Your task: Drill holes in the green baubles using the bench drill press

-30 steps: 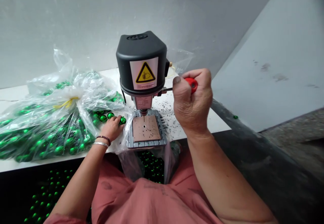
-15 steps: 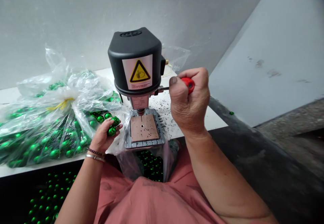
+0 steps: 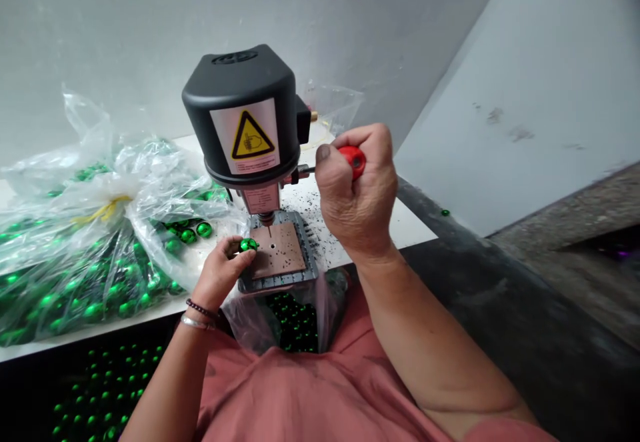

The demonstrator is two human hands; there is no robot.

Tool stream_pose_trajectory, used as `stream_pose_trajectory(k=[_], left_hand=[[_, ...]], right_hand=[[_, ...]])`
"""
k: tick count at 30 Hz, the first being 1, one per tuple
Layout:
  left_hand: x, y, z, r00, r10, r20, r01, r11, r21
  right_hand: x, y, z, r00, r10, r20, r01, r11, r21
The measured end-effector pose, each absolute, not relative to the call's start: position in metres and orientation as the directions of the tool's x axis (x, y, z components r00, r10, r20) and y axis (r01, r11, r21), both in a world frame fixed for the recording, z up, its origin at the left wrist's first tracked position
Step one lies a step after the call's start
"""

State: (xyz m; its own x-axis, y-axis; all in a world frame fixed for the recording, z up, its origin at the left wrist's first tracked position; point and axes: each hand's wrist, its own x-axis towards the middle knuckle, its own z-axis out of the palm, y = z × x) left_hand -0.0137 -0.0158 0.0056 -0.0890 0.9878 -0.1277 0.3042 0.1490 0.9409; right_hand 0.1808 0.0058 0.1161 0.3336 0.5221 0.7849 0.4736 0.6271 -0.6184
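Note:
A small bench drill press (image 3: 240, 112) with a black motor cover and a yellow warning label stands on the white bench top (image 3: 410, 225). My left hand (image 3: 219, 272) pinches a shiny green bauble (image 3: 247, 245) between its fingertips, just above the brown plate (image 3: 278, 250) of the drill's base and close to the drill bit (image 3: 270, 231). My right hand (image 3: 356, 192) is closed around the red knob (image 3: 354, 161) of the drill's feed lever, to the right of the drill head.
A clear plastic bag (image 3: 95, 255) full of green baubles, tied with yellow string, lies left of the drill, with several loose baubles beside it. Dark drilling debris is scattered on the bench. Below the bench edge sits another bag of baubles. One bauble lies on the dark ledge at right.
My left hand has moved right from the bag, bringing one green bauble over the drill plate. The view has swung slightly, shifting everything left. My right hand stays on the red knob.

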Motion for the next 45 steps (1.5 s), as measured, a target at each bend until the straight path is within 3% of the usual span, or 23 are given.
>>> stream_pose_trajectory(k=[4, 12, 17, 23, 26, 37, 45], left_hand=[[-0.002, -0.011, 0.006, -0.019, 0.997, -0.079, 0.539, 0.076, 0.839], [0.008, -0.001, 0.007, -0.036, 0.993, -0.112, 0.744, 0.102, 0.661], [0.013, 0.001, 0.011, 0.018, 0.990, -0.140, 0.773, 0.075, 0.629], [0.017, 0.011, 0.010, 0.131, 0.990, -0.056, 0.819, -0.076, 0.569], [0.016, 0.017, 0.009, 0.170, 0.980, -0.099, 0.818, -0.084, 0.569], [0.019, 0.020, 0.010, 0.152, 0.982, -0.115, 0.867, -0.077, 0.493], [0.019, 0.016, 0.010, 0.166, 0.981, -0.101, 0.870, -0.097, 0.484]], right_hand=[[0.181, 0.005, 0.118, 0.330, 0.538, 0.776, 0.479, 0.613, -0.629], [0.183, 0.003, 0.117, 0.303, 0.573, 0.761, 0.495, 0.588, -0.640], [0.184, 0.003, 0.116, 0.285, 0.579, 0.764, 0.499, 0.591, -0.634], [0.185, 0.003, 0.116, 0.283, 0.574, 0.768, 0.499, 0.596, -0.629], [0.185, 0.003, 0.116, 0.286, 0.576, 0.765, 0.502, 0.590, -0.632], [0.186, 0.000, 0.109, 0.281, 0.534, 0.797, 0.528, 0.608, -0.594], [0.188, -0.009, 0.087, 0.234, 0.446, 0.864, 0.622, 0.614, -0.486]])
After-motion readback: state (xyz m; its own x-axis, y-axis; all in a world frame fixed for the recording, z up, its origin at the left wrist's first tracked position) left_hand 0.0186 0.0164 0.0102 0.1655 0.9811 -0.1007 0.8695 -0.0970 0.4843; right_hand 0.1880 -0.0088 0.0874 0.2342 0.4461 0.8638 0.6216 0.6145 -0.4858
